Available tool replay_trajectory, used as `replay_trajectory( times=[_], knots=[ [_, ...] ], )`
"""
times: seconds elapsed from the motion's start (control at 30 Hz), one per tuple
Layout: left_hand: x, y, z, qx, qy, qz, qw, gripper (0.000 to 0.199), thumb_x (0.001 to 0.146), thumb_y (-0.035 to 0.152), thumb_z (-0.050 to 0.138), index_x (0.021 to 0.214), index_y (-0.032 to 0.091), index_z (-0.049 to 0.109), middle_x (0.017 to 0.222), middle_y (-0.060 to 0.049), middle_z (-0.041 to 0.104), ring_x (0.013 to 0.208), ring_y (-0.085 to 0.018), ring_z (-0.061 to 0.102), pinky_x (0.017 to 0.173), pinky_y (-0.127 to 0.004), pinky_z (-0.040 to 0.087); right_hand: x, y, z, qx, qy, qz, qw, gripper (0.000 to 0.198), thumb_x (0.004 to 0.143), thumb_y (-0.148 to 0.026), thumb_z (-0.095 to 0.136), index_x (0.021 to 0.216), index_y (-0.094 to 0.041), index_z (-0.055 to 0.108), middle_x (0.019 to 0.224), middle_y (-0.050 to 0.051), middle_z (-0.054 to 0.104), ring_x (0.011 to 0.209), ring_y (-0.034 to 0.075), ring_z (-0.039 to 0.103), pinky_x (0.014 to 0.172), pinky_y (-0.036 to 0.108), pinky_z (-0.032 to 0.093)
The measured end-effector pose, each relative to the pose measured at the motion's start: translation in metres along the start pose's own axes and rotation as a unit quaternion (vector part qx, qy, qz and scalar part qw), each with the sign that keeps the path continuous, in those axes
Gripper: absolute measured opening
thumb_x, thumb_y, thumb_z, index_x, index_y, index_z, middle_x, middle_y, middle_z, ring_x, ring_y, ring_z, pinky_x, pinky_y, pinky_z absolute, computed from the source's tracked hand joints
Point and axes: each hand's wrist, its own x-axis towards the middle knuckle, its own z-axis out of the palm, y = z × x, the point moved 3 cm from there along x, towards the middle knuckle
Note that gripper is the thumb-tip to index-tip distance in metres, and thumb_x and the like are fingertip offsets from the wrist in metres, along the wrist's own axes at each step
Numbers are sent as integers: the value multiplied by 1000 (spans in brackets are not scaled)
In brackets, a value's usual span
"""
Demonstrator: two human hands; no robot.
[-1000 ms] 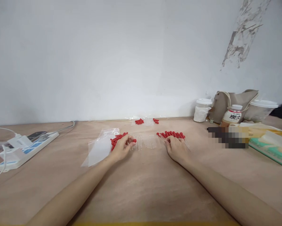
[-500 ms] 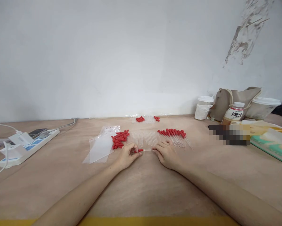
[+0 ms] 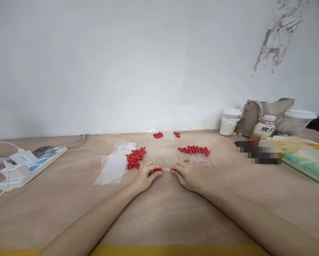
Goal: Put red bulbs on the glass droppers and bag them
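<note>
Between the two hands, a red bulb (image 3: 158, 170) and a clear tube (image 3: 166, 169) are lying end to end, their shared long axis running from nine to three o'clock. The left hand (image 3: 145, 177) is pinching the bulb at nine; the right hand (image 3: 187, 176) is pinching the tube at three. The tube's tip is pointing at the bulb's mouth; whether it is sitting inside, I cannot tell. Loose red bulbs (image 3: 134, 159) are lying toward ten o'clock, red-capped tubes (image 3: 196, 150) toward two.

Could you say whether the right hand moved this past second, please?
Yes, the right hand has moved left and nearer the camera, judged against the bottle.
</note>
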Motion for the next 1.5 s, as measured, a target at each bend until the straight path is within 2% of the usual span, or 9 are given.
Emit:
replay_trajectory(
  times=[0.17, 0.33, 0.5, 0.7, 0.9, 1.1, 1.27, 1.37, 1.5],
  knots=[
    [0, 7, 0, 46, -20, 54, 997, 15, 82, 28, 52, 84, 20, 65, 79, 0, 59, 75, -13, 54, 70, -24, 40, 1, 4, 2, 3, -4, -18, 1000, 21, 87, -23, 40, 88, -23, 61, 80, 0, 63, 73, 11, 54, 83, 32, 24],
    [-3, 12, 2, 130, -30, 93, 987, 14, 81, 29, 53, 81, 22, 65, 79, 0, 60, 81, -15, 52, 82, -31, 34, 2, 8, 4, 9, -11, -29, 999, 22, 86, -24, 41, 89, -26, 63, 81, 0, 62, 73, 10, 53, 82, 33, 22],
    [-4, 12, 3, 197, -22, 126, 972, 15, 83, 27, 51, 79, 22, 64, 76, 1, 61, 76, -13, 54, 94, -41, 21, 2, 5, 6, -5, -8, -26, 1000, 19, 84, -23, 44, 85, -25, 63, 76, -1, 61, 69, 10, 51, 79, 33, 20],
    [-4, 16, 2, 264, 6, 174, 949, 17, 85, 25, 45, 83, 19, 61, 74, -1, 59, 72, -14, 54, 96, -46, 20, 2, -5, 6, -19, 0, -23, 1000, 20, 83, -18, 41, 77, -17, 60, 68, 1, 59, 62, 10, 46, 72, 31, 20],
    [-5, 18, 2, 265, 21, 204, 942, 19, 85, 25, 43, 80, 18, 59, 74, -1, 59, 70, -13, 54, 98, -48, 18, 2, -11, 7, 1, -15, -10, 1000, 21, 82, -17, 40, 68, -16, 56, 65, 0, 59, 62, 10, 46, 71, 30, 19],
    [-3, 21, 4, 246, 2, 215, 945, 19, 85, 25, 43, 78, 17, 60, 77, -1, 61, 72, -13, 55, 98, -46, 19, 5, -12, 9, 12, -39, -10, 999, 25, 84, -19, 39, 66, -16, 56, 65, 1, 60, 61, 10, 47, 70, 30, 20],
    [-2, 17, -3, 219, 10, 157, 963, 14, 82, 31, 51, 86, 22, 62, 80, 0, 60, 82, -14, 54, 97, -45, 18, 5, -9, 4, 11, -36, 0, 999, 30, 88, -28, 35, 75, -19, 60, 70, 2, 62, 67, 12, 49, 72, 30, 21],
    [-4, 13, -10, 211, 25, 129, 969, 14, 78, 36, 57, 81, 25, 65, 84, 0, 60, 89, -17, 52, 96, -45, 17, 3, -4, -1, -28, -30, -20, 999, 27, 87, -32, 39, 80, -21, 62, 73, 2, 62, 74, 13, 50, 75, 31, 21],
    [-6, 13, -13, 198, 12, 118, 973, 12, 76, 35, 59, 77, 25, 65, 88, 0, 62, 93, -18, 51, 96, -44, 16, -1, -1, -5, -63, -21, -44, 997, 23, 85, -28, 43, 74, -21, 62, 68, 1, 61, 73, 13, 48, 81, 35, 19]
  ],
)
